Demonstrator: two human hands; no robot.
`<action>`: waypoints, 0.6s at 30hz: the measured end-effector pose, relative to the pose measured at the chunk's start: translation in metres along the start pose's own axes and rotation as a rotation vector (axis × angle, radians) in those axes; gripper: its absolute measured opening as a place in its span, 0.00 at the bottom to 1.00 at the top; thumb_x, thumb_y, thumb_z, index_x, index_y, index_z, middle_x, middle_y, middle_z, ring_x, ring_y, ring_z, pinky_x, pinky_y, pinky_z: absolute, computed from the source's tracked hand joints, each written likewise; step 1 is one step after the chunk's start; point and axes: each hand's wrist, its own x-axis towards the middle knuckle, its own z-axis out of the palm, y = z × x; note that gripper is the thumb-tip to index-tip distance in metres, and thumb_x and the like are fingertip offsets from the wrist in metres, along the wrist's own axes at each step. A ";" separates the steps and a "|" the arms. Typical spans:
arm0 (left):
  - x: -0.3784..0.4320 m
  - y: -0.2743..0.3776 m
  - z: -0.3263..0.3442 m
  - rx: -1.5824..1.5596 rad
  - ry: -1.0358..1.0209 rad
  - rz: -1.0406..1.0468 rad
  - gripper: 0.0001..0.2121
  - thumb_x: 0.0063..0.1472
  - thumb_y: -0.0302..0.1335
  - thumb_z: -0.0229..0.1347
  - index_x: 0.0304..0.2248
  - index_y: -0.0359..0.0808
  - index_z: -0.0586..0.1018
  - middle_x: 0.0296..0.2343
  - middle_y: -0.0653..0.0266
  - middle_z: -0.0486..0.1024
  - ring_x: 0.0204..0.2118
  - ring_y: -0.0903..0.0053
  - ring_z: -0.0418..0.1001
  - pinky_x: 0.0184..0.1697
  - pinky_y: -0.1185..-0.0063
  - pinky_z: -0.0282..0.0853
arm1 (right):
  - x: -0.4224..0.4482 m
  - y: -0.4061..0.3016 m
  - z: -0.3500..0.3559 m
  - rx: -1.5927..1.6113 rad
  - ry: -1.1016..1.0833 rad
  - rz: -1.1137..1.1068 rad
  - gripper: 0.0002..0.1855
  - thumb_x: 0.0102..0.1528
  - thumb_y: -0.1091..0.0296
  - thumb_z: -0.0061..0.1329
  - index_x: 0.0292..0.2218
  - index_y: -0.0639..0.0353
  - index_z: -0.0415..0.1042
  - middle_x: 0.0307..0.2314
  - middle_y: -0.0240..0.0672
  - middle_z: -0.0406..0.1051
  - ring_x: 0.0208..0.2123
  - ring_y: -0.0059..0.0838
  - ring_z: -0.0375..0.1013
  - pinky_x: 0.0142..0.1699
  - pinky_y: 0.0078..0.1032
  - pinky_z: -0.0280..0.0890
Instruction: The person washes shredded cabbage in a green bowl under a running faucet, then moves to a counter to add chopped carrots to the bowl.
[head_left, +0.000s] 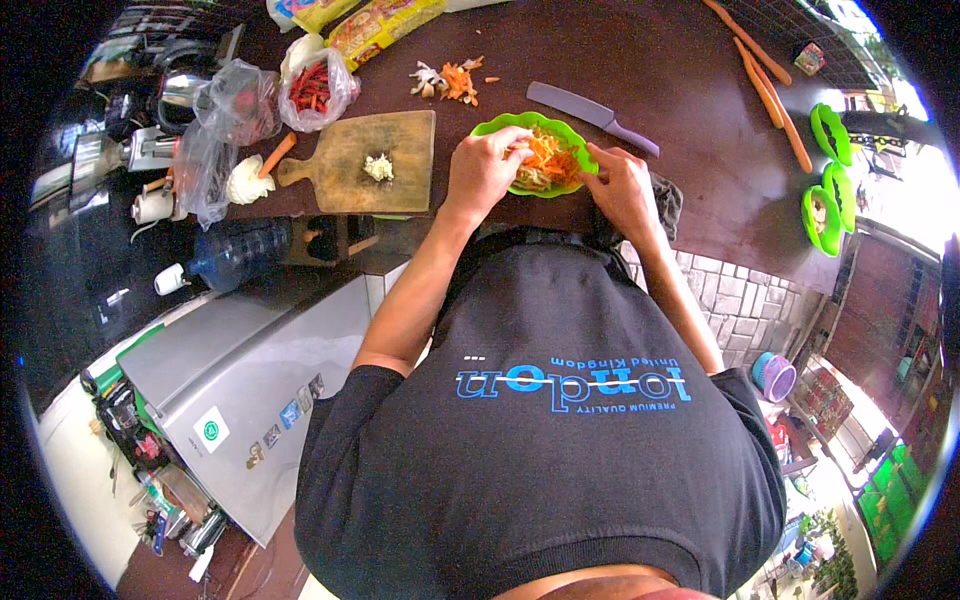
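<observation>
A green scalloped bowl (529, 120) sits near the table's front edge, holding shredded carrot (551, 154) and paler shreds. My left hand (484, 165) reaches over its left rim, thumb and fingers bent together at the shreds; whether they pinch any is hard to see. With thumb and fingers, my right hand (622, 184) grips the bowl's right rim. Behind the bowl lies a cleaver-shaped knife (574, 106) with a purple handle. To the left, a wooden cutting board (345, 157) carries a small heap of finely chopped pale pieces (379, 168), probably garlic.
Peelings (454, 79) lie at the back. Red chillies (310, 86) fill a plastic bag on the left, near a cabbage piece (250, 181) and a carrot (277, 154). Whole carrots (772, 97) and green containers (821, 221) stand right. A dark cloth (666, 202) lies beside my right wrist.
</observation>
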 end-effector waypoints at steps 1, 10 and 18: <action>0.001 0.001 -0.001 0.000 -0.001 0.000 0.10 0.55 0.27 0.60 0.37 0.35 0.82 0.31 0.51 0.80 0.33 0.61 0.80 0.38 0.69 0.74 | 0.000 0.000 0.000 0.000 0.000 0.001 0.24 0.49 0.68 0.58 0.48 0.65 0.73 0.33 0.46 0.75 0.30 0.38 0.77 0.37 0.29 0.71; 0.002 -0.011 0.006 0.113 0.054 0.285 0.07 0.52 0.27 0.62 0.32 0.39 0.84 0.29 0.59 0.79 0.40 0.65 0.75 0.43 0.70 0.70 | 0.000 0.001 -0.002 -0.057 -0.033 -0.013 0.25 0.49 0.67 0.58 0.49 0.64 0.73 0.33 0.47 0.75 0.30 0.39 0.78 0.37 0.30 0.71; -0.005 -0.014 0.004 0.081 0.000 0.183 0.05 0.53 0.23 0.58 0.31 0.36 0.82 0.27 0.58 0.79 0.31 0.63 0.76 0.38 0.72 0.72 | 0.010 0.019 0.020 0.225 -0.130 0.179 0.20 0.54 0.76 0.42 0.49 0.68 0.72 0.31 0.47 0.78 0.31 0.33 0.80 0.34 0.26 0.75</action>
